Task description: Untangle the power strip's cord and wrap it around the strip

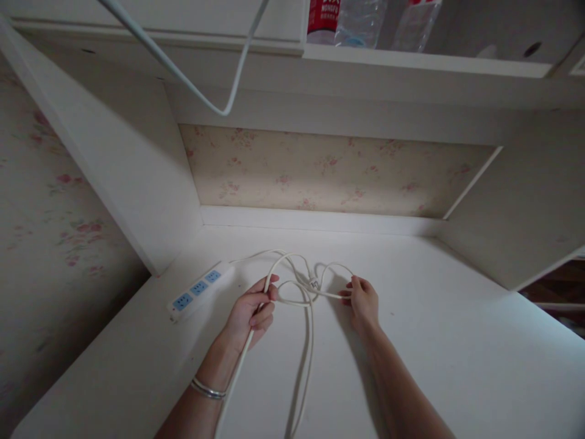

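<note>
A white power strip (199, 289) with blue sockets lies on the white desk (457, 341) at the left. Its long white cable (305, 286) loops over the desk between my hands and trails toward me. My left hand (253, 312), a silver bangle on its wrist, is closed around one strand of the cable. My right hand (364, 301) pinches another loop of the same cable with its fingertips. A small knot or tie shows where the loops cross, between the two hands.
The desk sits in a white alcove with side panels (128, 164) left and right and floral wallpaper (320, 171) behind. A shelf (425, 61) above carries plastic bottles (361, 21). Another white cord (214, 91) hangs from above.
</note>
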A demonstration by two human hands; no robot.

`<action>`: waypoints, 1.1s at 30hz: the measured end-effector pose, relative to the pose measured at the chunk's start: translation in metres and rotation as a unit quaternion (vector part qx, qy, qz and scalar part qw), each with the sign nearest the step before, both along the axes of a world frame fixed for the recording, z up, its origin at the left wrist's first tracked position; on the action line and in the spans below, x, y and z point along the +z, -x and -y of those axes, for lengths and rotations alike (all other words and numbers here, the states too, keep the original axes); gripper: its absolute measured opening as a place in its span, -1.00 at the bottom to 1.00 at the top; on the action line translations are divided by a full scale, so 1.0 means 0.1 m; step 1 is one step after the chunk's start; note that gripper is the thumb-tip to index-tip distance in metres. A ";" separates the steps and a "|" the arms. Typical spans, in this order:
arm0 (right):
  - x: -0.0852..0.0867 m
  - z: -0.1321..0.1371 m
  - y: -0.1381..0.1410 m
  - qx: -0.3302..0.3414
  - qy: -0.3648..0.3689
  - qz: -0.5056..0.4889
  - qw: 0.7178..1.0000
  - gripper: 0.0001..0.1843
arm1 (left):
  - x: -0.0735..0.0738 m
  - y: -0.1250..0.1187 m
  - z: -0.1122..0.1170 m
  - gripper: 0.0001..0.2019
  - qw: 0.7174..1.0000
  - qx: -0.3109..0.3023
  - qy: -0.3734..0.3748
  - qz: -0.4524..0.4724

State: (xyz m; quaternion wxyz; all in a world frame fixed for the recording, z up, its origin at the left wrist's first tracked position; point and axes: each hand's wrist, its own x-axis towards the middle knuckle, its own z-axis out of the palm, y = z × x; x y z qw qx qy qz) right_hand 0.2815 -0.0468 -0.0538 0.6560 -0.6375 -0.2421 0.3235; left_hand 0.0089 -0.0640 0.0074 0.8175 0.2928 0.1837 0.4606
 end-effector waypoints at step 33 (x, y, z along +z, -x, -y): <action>0.50 1.08 1.46 0.562 0.029 -0.031 0.826 -0.45 | -0.13 -0.19 -0.07 -0.75 0.963 0.216 -0.101 -0.124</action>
